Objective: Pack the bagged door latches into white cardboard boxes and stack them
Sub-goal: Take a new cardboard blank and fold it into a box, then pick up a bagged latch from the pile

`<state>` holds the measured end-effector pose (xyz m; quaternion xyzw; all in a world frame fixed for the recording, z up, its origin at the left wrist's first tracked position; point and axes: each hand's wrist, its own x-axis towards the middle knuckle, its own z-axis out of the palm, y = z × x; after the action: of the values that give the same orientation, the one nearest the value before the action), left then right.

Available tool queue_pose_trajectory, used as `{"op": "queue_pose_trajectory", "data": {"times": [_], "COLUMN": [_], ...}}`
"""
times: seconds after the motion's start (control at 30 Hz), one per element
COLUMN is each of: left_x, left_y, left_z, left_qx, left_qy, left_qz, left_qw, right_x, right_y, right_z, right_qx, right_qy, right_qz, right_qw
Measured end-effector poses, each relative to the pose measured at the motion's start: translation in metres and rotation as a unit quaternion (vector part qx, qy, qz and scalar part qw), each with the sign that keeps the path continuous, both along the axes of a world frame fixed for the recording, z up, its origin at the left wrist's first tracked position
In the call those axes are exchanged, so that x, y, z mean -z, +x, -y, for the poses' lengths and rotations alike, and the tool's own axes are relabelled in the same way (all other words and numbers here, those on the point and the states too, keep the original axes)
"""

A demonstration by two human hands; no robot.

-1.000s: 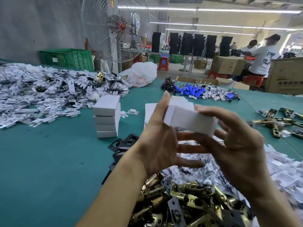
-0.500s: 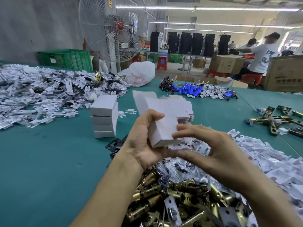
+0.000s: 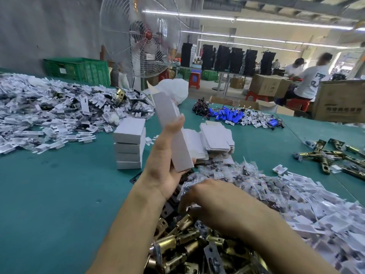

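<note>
My left hand (image 3: pixel 164 161) grips folded-up white box (image 3: pixel 166 113), apparently unfilled. My right hand (image 3: pixel 213 196) in bagged latches (image 3: pixel 237 175), 5 o'clock of box; grasp indeterminable. Four-box stack (image 3: pixel 129 143), 9 o'clock, done; large heap left.

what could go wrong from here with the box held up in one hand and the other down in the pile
1. The left hand grips the white box only near its lower end, and the box is tilted; it may slip or get crushed.
2. The right hand is down among the tangled bagged parts with its fingertips hidden; it might pull up several bags, or none.
3. The stack of finished boxes stands four high; adding another carelessly could topple it.
</note>
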<state>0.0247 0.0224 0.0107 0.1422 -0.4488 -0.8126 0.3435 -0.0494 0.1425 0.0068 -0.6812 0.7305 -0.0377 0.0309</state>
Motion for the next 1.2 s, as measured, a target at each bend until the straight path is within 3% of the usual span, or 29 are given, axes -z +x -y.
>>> {"op": "queue_pose_trajectory", "data": {"times": [0.1,0.33,0.57,0.77,0.87,0.97,1.07,1.2], "left_x": [0.000,-0.001,-0.003,-0.002,0.001,0.004,0.006,0.015], "left_y": [0.001,-0.004,-0.002,-0.005,-0.006,-0.007,-0.008,-0.010], "left_z": [0.003,0.004,0.005,-0.002,-0.005,-0.005,-0.008,-0.016], "left_qx": [-0.034,-0.147,-0.227,-0.190,-0.139,-0.117,-0.074,0.039], "left_qy": [-0.033,-0.102,-0.132,-0.175,-0.206,-0.196,-0.230,-0.313], "left_qz": [0.024,-0.011,-0.047,-0.063,-0.051,-0.046,-0.001,0.085], "left_qw": [0.999,0.984,0.964,0.964,0.967,0.973,0.970,0.945], "right_x": [0.003,0.006,0.014,-0.008,-0.008,0.000,-0.001,-0.018], "right_y": [0.011,0.015,0.001,-0.041,-0.059,-0.070,-0.073,-0.062], "right_z": [0.019,0.035,0.025,0.001,-0.021,-0.044,-0.057,-0.059], "right_qx": [-0.033,-0.076,-0.067,0.076,0.165,0.233,0.244,0.238], "right_qy": [0.054,0.109,0.082,-0.001,-0.081,-0.127,-0.228,-0.389], "right_qz": [-0.076,-0.133,-0.143,-0.002,0.085,0.106,0.209,0.336], "right_qw": [0.995,0.982,0.984,0.997,0.979,0.958,0.919,0.824]}}
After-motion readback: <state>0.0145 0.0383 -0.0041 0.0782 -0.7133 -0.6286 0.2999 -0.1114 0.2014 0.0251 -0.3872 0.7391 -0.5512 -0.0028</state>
